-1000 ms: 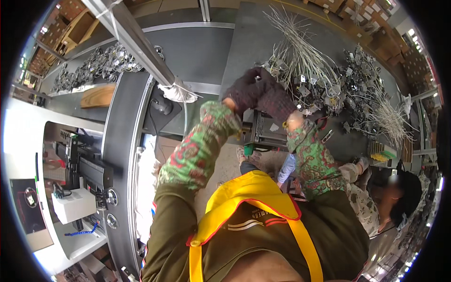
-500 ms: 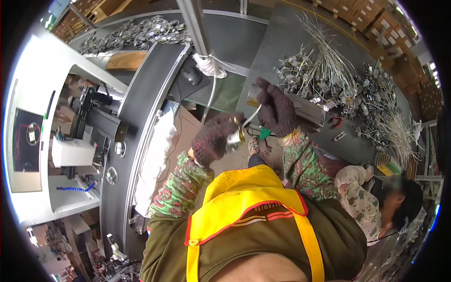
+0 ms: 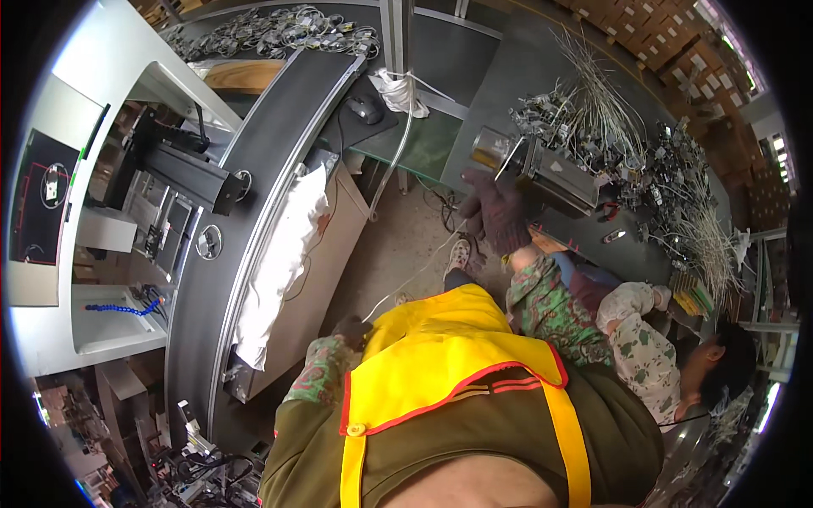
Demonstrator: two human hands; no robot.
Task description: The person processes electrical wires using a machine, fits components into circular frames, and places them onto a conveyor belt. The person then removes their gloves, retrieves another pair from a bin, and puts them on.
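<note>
My right hand (image 3: 500, 212), in a dark knitted glove, is closed round a thin white cable (image 3: 417, 273) by the edge of the grey work table (image 3: 489, 80). A short length of the cable sticks up past its fingers, in front of a small dark bench machine (image 3: 563, 179) with a clear cover (image 3: 490, 148). From there the cable runs slackly down and left to my gloved left hand (image 3: 351, 330), low beside the yellow apron (image 3: 436, 326). That hand looks closed on the cable, though its fingers are partly hidden.
Heaped cables with connectors (image 3: 652, 169) cover the table to the right, near red-handled pliers (image 3: 610, 210). A co-worker (image 3: 652, 347) sits close on my right. Left stands a curved conveyor (image 3: 254, 195) with a cable coil (image 3: 208, 242). A metal post (image 3: 396, 38) rises ahead.
My left hand has dropped down and left to my waist, and the cable now stretches between both hands. My right hand has shifted slightly lower, and the covered machine shows beyond it.
</note>
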